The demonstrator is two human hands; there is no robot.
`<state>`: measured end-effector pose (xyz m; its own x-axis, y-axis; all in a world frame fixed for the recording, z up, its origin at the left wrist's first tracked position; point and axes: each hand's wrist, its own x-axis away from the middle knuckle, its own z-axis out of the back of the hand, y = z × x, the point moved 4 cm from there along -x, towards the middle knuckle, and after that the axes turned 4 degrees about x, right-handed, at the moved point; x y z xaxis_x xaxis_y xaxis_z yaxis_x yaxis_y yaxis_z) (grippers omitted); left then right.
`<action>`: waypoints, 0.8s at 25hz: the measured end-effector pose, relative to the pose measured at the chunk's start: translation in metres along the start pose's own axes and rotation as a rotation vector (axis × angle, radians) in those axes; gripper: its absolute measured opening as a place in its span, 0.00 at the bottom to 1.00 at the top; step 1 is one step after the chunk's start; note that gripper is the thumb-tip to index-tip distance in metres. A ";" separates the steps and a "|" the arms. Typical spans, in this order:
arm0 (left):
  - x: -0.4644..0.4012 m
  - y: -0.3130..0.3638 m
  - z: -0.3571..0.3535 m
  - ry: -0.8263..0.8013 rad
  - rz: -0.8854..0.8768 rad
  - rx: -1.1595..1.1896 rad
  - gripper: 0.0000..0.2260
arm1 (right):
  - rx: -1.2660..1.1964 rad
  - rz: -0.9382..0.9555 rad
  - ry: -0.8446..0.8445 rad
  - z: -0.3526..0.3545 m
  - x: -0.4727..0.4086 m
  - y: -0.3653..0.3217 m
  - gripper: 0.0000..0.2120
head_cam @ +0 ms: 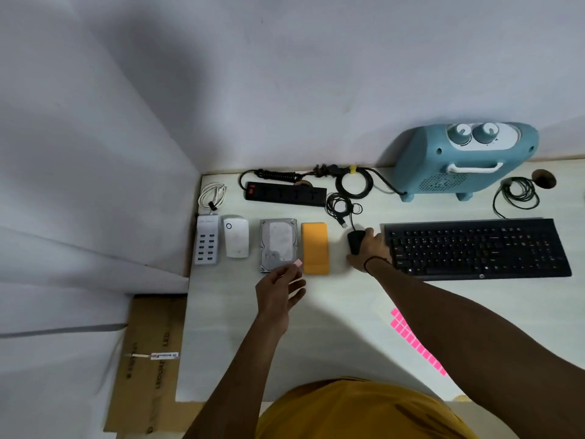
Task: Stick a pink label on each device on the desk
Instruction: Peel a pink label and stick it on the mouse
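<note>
1. Left hand [280, 291]: fingertips pinched on one pink label [298, 263], held raised over the near right corner of the hard drive [278, 243]. Cannot tell whether the label touches the drive.
2. Right hand [368, 250]: wrapped around the black mouse [354, 240], fingers curled over its right side, thumb on the near side. A dark band sits on the wrist.
3. Mouse lies between the orange device [315, 248] and the black keyboard [478, 247]; its thin cable runs back to a small coil with a USB plug.
4. Label sheet [418, 342]: flat on the desk [221, 327] near the front edge, partly hidden under the right forearm; a diagonal strip of pink labels shows.
5. Front row of devices, left to right: white multi-port charger [207, 239], white mouse-shaped unit [236, 237], hard drive, orange device, black mouse, keyboard. No pink label is visible on any of them.
6. Back row against the wall: coiled white cable [212, 194], black power strip [285, 193] with its coiled lead, blue heater [462, 160] with two knobs and a white handle, and a dark green cable coil [517, 191] on the right.
7. Cardboard sheet [148, 359] lies on the floor left of the desk.
</note>
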<state>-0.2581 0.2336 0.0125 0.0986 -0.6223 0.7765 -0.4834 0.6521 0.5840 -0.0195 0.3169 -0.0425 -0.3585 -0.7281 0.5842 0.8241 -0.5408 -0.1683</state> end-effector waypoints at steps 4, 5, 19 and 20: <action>-0.004 0.003 -0.014 -0.039 -0.003 0.037 0.11 | -0.800 -0.058 -0.337 0.011 0.013 0.011 0.26; -0.003 0.003 -0.022 -0.056 -0.008 0.048 0.13 | -1.048 -0.082 -0.481 0.016 0.026 0.013 0.20; 0.069 -0.008 -0.119 -0.249 -0.302 -0.159 0.09 | -1.501 0.125 -0.815 0.064 0.118 0.060 0.23; 0.076 -0.010 -0.123 -0.248 -0.346 -0.193 0.10 | -1.491 0.167 -0.807 0.067 0.120 0.061 0.24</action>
<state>-0.1393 0.2334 0.0947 0.0032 -0.8868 0.4622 -0.2862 0.4421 0.8501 0.0167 0.2246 0.0705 0.3667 -0.6849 0.6296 -0.4365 -0.7243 -0.5337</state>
